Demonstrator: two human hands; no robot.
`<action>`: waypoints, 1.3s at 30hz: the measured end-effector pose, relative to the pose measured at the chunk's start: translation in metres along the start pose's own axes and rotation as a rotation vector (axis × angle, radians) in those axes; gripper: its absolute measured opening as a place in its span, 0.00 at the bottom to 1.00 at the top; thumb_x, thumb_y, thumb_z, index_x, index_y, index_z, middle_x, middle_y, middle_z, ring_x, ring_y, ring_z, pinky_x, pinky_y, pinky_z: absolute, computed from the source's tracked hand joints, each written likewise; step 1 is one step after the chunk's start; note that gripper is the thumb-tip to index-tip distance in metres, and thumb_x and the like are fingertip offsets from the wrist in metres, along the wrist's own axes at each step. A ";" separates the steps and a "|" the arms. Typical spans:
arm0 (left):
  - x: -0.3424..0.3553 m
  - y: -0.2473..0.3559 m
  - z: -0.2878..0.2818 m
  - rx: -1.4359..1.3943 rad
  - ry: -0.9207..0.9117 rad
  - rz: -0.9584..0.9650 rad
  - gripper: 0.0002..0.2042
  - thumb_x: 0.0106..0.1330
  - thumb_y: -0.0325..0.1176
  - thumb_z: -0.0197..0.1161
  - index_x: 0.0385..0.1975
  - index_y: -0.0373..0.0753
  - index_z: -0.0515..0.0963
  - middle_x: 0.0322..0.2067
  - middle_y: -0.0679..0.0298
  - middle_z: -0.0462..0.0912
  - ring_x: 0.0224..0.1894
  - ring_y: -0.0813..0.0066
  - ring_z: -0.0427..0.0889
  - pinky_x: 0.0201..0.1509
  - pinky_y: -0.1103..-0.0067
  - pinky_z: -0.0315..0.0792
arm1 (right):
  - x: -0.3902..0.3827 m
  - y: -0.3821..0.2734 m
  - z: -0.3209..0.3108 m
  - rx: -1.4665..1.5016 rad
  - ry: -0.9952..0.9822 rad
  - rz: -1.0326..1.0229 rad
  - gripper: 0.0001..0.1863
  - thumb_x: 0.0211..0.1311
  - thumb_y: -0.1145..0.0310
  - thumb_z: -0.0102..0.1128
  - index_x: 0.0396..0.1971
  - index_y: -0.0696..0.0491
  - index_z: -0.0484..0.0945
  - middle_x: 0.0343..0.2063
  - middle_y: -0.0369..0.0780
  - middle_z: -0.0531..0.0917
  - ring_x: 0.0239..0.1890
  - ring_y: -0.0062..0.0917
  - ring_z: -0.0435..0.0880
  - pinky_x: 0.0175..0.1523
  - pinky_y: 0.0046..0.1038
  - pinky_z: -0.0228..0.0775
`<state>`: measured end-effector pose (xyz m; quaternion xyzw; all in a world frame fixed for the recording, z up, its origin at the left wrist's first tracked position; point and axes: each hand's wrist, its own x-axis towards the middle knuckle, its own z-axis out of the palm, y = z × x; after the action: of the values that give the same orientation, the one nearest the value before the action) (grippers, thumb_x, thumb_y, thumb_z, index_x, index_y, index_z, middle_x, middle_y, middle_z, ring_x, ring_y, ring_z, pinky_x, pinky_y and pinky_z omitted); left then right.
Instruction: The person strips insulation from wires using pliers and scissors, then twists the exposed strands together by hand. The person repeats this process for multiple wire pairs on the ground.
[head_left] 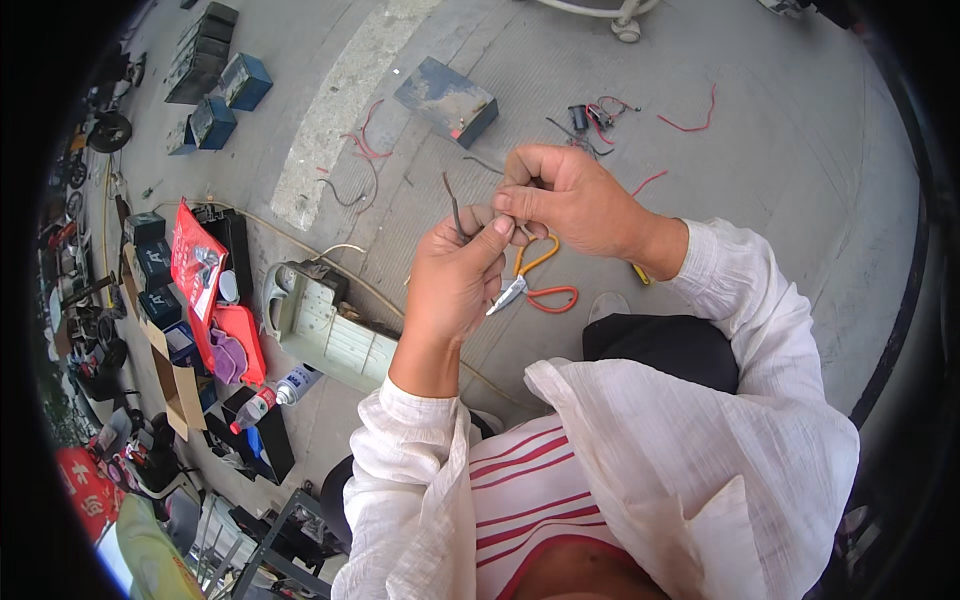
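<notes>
A person is looking down at their two hands, raised together over a concrete floor. The left hand [452, 272] is pinching a thin dark wire [453, 207] between thumb and fingers, its end sticking up toward the far side. The right hand [565, 200] is closing its fingertips on the same wire just right of the left thumb. Orange-handled pliers [535, 281] are showing just below the hands; what is holding them cannot be told. A dark box [447, 99] and red wire scraps [688, 121] are lying farther away.
</notes>
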<state>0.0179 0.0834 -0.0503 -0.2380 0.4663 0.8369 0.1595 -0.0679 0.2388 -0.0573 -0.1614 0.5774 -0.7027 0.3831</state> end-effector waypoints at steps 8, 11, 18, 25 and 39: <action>-0.024 0.068 -0.008 -0.127 -0.050 0.374 0.04 0.70 0.30 0.58 0.34 0.38 0.76 0.26 0.67 0.79 0.14 0.91 0.59 0.13 0.90 0.51 | 0.009 -0.103 0.081 -0.318 0.154 -0.114 0.14 0.66 0.67 0.59 0.43 0.63 0.75 0.36 0.43 0.81 0.27 0.18 0.78 0.29 0.21 0.71; -0.026 0.091 -0.018 -0.218 -0.079 0.458 0.05 0.70 0.30 0.57 0.36 0.36 0.77 0.27 0.67 0.79 0.13 0.91 0.59 0.12 0.90 0.51 | 0.008 -0.117 0.103 -0.154 0.051 0.021 0.21 0.68 0.66 0.56 0.54 0.64 0.68 0.46 0.45 0.79 0.34 0.21 0.81 0.38 0.24 0.76; -0.049 0.128 -0.036 -0.242 -0.158 0.454 0.06 0.70 0.30 0.56 0.37 0.35 0.77 0.26 0.66 0.79 0.13 0.90 0.59 0.12 0.90 0.51 | 0.034 -0.092 0.120 -0.415 0.152 -0.197 0.12 0.70 0.69 0.53 0.42 0.62 0.78 0.28 0.36 0.81 0.29 0.18 0.78 0.37 0.23 0.74; -0.029 0.109 -0.063 -0.313 -0.306 0.327 0.06 0.70 0.33 0.57 0.34 0.37 0.76 0.21 0.72 0.73 0.15 0.90 0.61 0.16 0.89 0.54 | 0.043 -0.060 0.124 -0.491 0.204 -0.210 0.10 0.70 0.70 0.52 0.38 0.61 0.80 0.23 0.34 0.80 0.26 0.15 0.76 0.32 0.20 0.71; -0.038 0.098 -0.053 -0.120 -0.141 0.636 0.06 0.67 0.31 0.61 0.40 0.39 0.77 0.34 0.72 0.80 0.30 0.86 0.73 0.30 0.85 0.65 | 0.028 -0.083 0.161 -0.139 0.216 -0.338 0.26 0.61 0.77 0.60 0.59 0.63 0.66 0.51 0.42 0.76 0.22 0.14 0.75 0.26 0.18 0.70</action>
<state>0.0148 -0.0137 0.0155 -0.0309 0.4548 0.8853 -0.0922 -0.0080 0.1111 0.0590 -0.2058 0.6270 -0.7286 0.1835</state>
